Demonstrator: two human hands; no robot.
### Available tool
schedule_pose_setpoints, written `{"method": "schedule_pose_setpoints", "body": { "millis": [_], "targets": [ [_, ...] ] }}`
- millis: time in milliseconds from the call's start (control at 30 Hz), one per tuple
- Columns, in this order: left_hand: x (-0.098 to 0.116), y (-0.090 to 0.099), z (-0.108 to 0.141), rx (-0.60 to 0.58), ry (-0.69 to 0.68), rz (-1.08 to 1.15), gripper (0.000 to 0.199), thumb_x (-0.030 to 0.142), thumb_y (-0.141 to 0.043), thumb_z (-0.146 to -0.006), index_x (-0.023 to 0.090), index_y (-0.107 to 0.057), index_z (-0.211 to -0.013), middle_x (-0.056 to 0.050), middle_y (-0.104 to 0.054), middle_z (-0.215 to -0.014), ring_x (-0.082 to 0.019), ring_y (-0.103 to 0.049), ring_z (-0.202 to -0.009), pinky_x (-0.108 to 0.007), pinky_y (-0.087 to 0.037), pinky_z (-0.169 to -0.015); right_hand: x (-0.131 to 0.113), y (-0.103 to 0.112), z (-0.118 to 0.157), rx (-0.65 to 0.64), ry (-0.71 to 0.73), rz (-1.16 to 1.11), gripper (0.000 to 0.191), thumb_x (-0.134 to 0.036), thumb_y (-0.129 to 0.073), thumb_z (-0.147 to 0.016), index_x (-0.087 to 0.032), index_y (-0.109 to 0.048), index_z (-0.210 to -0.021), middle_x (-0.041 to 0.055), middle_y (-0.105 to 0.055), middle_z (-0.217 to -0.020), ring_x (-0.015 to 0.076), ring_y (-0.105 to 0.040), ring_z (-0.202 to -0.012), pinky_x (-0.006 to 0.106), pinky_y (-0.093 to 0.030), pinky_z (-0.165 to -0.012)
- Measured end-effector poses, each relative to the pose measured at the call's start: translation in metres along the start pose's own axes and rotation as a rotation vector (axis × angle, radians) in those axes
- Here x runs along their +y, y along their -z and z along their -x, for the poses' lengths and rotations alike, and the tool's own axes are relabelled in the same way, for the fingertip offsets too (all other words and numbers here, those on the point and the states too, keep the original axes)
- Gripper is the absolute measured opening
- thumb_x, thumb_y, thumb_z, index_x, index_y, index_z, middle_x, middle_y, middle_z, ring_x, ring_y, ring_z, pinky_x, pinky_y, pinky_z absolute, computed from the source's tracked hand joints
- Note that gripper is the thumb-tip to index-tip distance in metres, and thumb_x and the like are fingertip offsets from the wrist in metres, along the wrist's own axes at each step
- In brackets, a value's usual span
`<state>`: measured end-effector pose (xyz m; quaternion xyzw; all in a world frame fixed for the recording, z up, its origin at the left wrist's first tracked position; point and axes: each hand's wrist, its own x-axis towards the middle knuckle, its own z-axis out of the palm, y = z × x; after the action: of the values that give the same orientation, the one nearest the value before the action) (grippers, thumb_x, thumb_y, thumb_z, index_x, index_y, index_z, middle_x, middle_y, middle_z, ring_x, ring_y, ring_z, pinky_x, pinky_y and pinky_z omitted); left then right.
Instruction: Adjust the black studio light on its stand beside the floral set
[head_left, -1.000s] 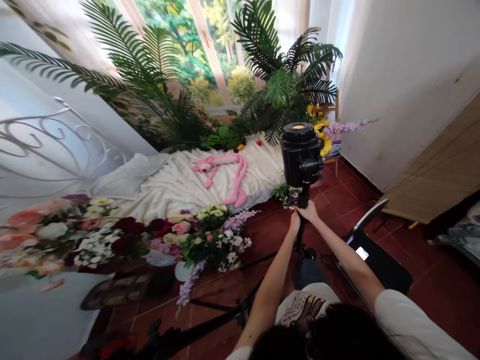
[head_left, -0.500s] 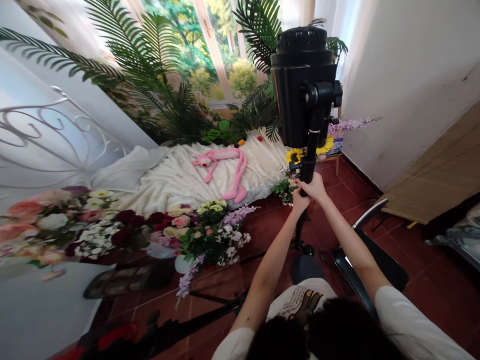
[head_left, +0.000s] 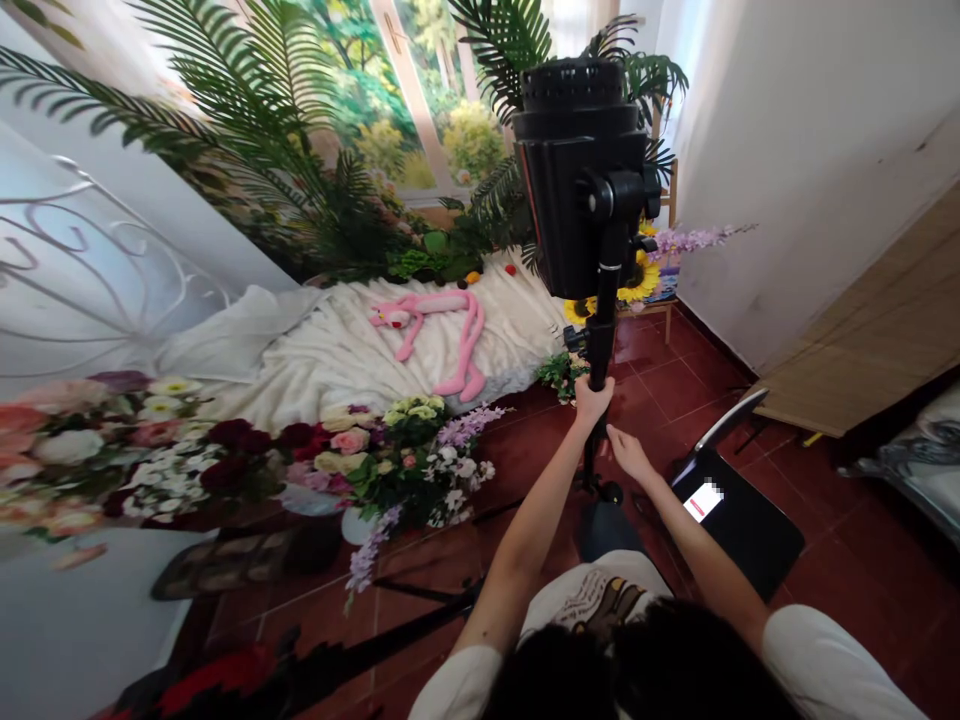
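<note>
A black studio light (head_left: 581, 175) sits raised on a thin black stand pole (head_left: 600, 340). My left hand (head_left: 592, 400) is wrapped around the pole below the light head. My right hand (head_left: 628, 455) hangs just to the right of the pole, lower down, fingers loose and holding nothing. The stand's foot (head_left: 609, 492) rests on the red tile floor (head_left: 847, 560).
A black chair (head_left: 742, 515) with a lit phone (head_left: 703, 500) on its seat stands right of the stand. Flower arrangements (head_left: 405, 465) fill the left. A pink plush toy (head_left: 439, 325) lies on a white blanket (head_left: 337, 355). Palm plants (head_left: 300, 150) line the back; a wall (head_left: 787, 150) is on the right.
The light head went from low to raised high on its pole. My right hand has come off the pole and dropped lower; my left hand still grips it.
</note>
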<state>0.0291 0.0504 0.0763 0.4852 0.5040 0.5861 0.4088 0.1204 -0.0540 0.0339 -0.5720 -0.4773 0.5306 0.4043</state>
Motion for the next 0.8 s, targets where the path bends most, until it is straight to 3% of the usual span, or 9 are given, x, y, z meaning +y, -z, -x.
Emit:
{"method": "schedule_pose_setpoints", "body": {
  "millis": [100,233,300,433,567,700,800],
  "targets": [
    [0.002,0.001,0.001,0.005,0.018,-0.020,0.030,0.021,-0.066,-0.066,0.018,-0.042,-0.049,0.005,-0.040,-0.047,-0.006,-0.038,-0.044,-0.020,-0.029,-0.045,0.006,-0.016,-0.005,-0.074,-0.162,-0.439,0.044,-0.044,-0.042,-0.093,-0.023,-0.037,-0.055,-0.0031,-0.041,-0.047,0.0119,-0.035,-0.042,0.024,-0.030,-0.047],
    [0.003,0.001,0.001,-0.015,0.037,-0.016,0.027,0.023,-0.068,-0.067,0.017,-0.047,-0.051,0.005,-0.044,-0.048,-0.007,-0.041,-0.046,-0.020,-0.031,-0.047,0.004,-0.023,-0.006,-0.137,-0.225,-0.932,0.036,-0.014,-0.037,-0.089,-0.022,-0.028,-0.055,-0.0057,-0.033,-0.046,0.0101,-0.027,-0.039,0.021,-0.029,-0.044],
    [0.004,0.002,0.001,-0.040,0.035,-0.008,0.027,0.027,-0.069,-0.067,0.016,-0.049,-0.052,0.004,-0.045,-0.048,-0.007,-0.043,-0.047,-0.020,-0.032,-0.048,0.003,-0.025,-0.005,-0.126,-0.256,-1.102,0.035,-0.007,-0.036,-0.086,-0.021,-0.029,-0.054,-0.0063,-0.031,-0.045,0.0094,-0.026,-0.038,0.020,-0.029,-0.043],
    [0.010,0.009,0.002,-0.130,0.043,0.021,0.030,0.038,-0.072,-0.067,0.015,-0.055,-0.057,0.003,-0.049,-0.047,-0.009,-0.046,-0.045,-0.021,-0.035,-0.048,0.001,-0.029,-0.006,-0.084,-0.326,-1.203,0.034,-0.007,-0.038,-0.084,-0.022,-0.033,-0.054,-0.0064,-0.030,-0.044,0.0096,-0.030,-0.038,0.020,-0.032,-0.045],
    [0.023,0.018,0.005,-0.227,0.008,0.026,0.035,0.046,-0.073,-0.068,0.014,-0.059,-0.062,0.001,-0.054,-0.051,-0.009,-0.050,-0.047,-0.021,-0.039,-0.050,0.000,-0.031,-0.006,-0.076,-0.372,-1.175,0.026,-0.014,-0.041,-0.085,-0.022,-0.048,-0.062,-0.0048,-0.043,-0.048,0.0104,-0.038,-0.042,0.021,-0.038,-0.047],
    [0.028,0.037,0.013,-0.329,-0.096,-0.004,0.034,0.045,-0.068,-0.074,0.014,-0.064,-0.086,-0.005,-0.068,-0.081,-0.014,-0.064,-0.072,-0.024,-0.050,-0.067,0.002,-0.029,-0.002,-0.069,-0.400,-1.314,0.019,-0.014,-0.041,-0.084,-0.021,-0.059,-0.081,-0.0023,-0.065,-0.068,0.0085,-0.043,-0.044,0.019,-0.042,-0.045],
    [0.015,0.065,0.029,-0.363,-0.102,0.016,0.041,0.042,-0.067,-0.076,0.016,-0.061,-0.108,-0.010,-0.068,-0.109,-0.018,-0.066,-0.097,-0.032,-0.052,-0.087,0.003,-0.027,0.003,-0.089,-0.399,-1.448,0.025,-0.011,-0.040,-0.082,-0.021,-0.060,-0.094,-0.0013,-0.072,-0.082,0.0074,-0.048,-0.047,0.018,-0.045,-0.046]
  ]
}}
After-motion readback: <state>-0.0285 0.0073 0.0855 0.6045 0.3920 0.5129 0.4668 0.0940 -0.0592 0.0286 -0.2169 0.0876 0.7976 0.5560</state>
